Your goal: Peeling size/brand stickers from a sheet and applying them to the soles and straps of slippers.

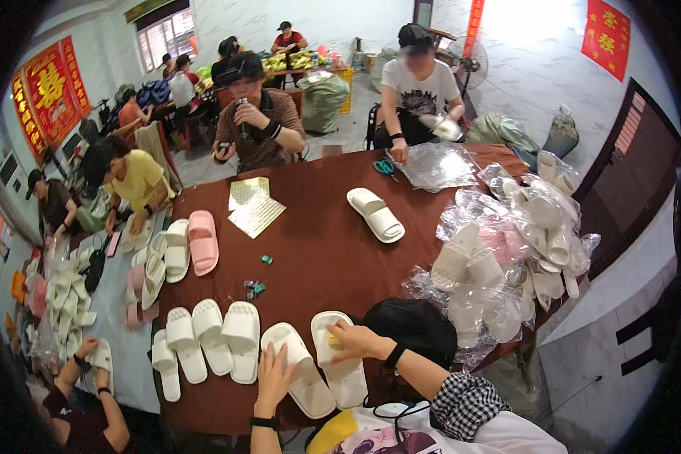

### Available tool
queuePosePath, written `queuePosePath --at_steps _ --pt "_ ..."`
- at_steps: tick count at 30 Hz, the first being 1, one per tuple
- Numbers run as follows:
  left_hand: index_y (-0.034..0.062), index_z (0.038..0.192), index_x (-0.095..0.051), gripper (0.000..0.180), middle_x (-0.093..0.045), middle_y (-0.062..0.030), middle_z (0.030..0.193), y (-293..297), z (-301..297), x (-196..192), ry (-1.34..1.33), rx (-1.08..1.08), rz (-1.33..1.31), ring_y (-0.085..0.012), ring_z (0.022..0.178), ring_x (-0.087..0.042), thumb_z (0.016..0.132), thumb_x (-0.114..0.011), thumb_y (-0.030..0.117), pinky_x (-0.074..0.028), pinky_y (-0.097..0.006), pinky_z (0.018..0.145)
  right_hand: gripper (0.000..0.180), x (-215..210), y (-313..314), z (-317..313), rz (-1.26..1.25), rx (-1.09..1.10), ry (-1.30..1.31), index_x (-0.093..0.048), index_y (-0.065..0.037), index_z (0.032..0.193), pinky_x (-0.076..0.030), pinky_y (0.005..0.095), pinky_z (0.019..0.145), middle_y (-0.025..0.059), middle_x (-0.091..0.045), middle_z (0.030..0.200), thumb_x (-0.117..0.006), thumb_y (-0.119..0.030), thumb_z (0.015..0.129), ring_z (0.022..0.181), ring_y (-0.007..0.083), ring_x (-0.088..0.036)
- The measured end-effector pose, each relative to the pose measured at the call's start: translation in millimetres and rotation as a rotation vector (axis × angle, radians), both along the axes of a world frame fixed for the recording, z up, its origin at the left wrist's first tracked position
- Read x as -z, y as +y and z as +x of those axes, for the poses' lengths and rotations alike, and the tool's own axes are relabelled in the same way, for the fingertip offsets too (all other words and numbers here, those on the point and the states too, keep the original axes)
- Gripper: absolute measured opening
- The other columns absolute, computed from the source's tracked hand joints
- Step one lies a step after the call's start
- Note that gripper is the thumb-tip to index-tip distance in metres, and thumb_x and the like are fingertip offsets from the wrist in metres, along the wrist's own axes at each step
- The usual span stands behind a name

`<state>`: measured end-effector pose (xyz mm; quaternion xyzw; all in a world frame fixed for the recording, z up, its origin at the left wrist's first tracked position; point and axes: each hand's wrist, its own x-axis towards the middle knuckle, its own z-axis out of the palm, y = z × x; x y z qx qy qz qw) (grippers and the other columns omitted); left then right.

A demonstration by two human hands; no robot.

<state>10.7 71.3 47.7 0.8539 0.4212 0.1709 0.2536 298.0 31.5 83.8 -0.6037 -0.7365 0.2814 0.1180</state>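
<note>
Two white slide slippers lie side by side at the near edge of the table. My left hand (275, 380) rests with fingers spread against the side of the left white slipper (304, 382). Over the front of the right white slipper (346, 382), my right hand (358, 340) bends its fingers around a small yellow piece (334, 341), partly covered by them. The yellow piece touches the slipper's strap area; what it is exactly does not show. Just left of my left hand stands a row of several more white slippers (241, 329).
On the brown tablecloth (318, 265) lie a single white slipper (376, 215), label sheets (257, 214), teal scissors (386, 168) and small green bits (259, 288). A black cap (410, 331) sits beside my right forearm. Bagged slippers (507, 250) heap at right. Co-workers sit opposite and left.
</note>
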Motion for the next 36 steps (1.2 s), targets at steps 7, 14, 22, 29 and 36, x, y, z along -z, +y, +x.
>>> queuePosePath --at_steps 7,14,22,29,36 --pt "0.0117 0.142 -0.046 0.057 -0.038 -0.0252 0.147 -3 4 -11 0.163 -0.073 0.066 -0.0466 0.136 -0.035 0.092 -0.064 0.033 -0.027 -0.058 0.11 0.037 -66 -48 47 0.027 0.246 0.084 -0.067 -0.005 0.1 -0.054 0.0447 0.079 0.0149 -0.069 0.097 -0.072 -0.037 0.081 0.092 0.0357 -0.066" --pt "0.0122 0.14 -0.05 0.063 -0.05 -0.0245 0.115 -18 16 -22 0.083 -0.127 0.07 -0.0429 0.11 -0.049 0.087 -0.068 0.04 -0.038 -0.052 0.095 0.033 -106 -120 102 0.115 0.606 0.23 -0.067 -0.004 0.09 -0.049 0.0355 0.064 0.0135 -0.067 0.078 -0.077 -0.035 0.082 0.068 0.0242 -0.063" --pt "0.018 0.149 -0.039 0.089 -0.049 -0.0233 0.114 -69 19 -11 0.363 -0.31 -0.278 -0.0398 0.11 -0.05 0.074 -0.078 0.046 -0.039 -0.053 0.092 0.031 -91 -151 110 0.254 0.981 0.516 -0.071 -0.002 0.095 -0.05 0.0306 0.062 0.0056 -0.069 0.076 -0.079 -0.03 0.083 0.067 0.0113 -0.06" --pt "0.01 0.151 -0.031 0.085 -0.033 -0.0203 0.151 -99 15 -19 0.269 -0.174 0.19 -0.0458 0.136 -0.033 0.081 -0.075 0.034 -0.032 -0.059 0.107 0.046 -43 -137 90 0.089 1.031 0.314 -0.073 -0.006 0.102 -0.056 0.0369 0.069 0.0162 -0.072 0.081 -0.077 -0.046 0.079 0.076 0.0287 -0.072" --pt "0.0111 0.151 -0.027 0.097 -0.02 -0.0144 0.16 -92 3 -3 0.128 -0.106 -0.024 -0.0445 0.145 -0.019 0.073 -0.082 0.029 -0.021 -0.068 0.11 0.052 -41 -90 52 -0.174 0.646 -0.149 -0.068 -0.009 0.108 -0.056 0.046 0.072 0.0196 -0.071 0.086 -0.065 -0.055 0.084 0.079 0.036 -0.071"
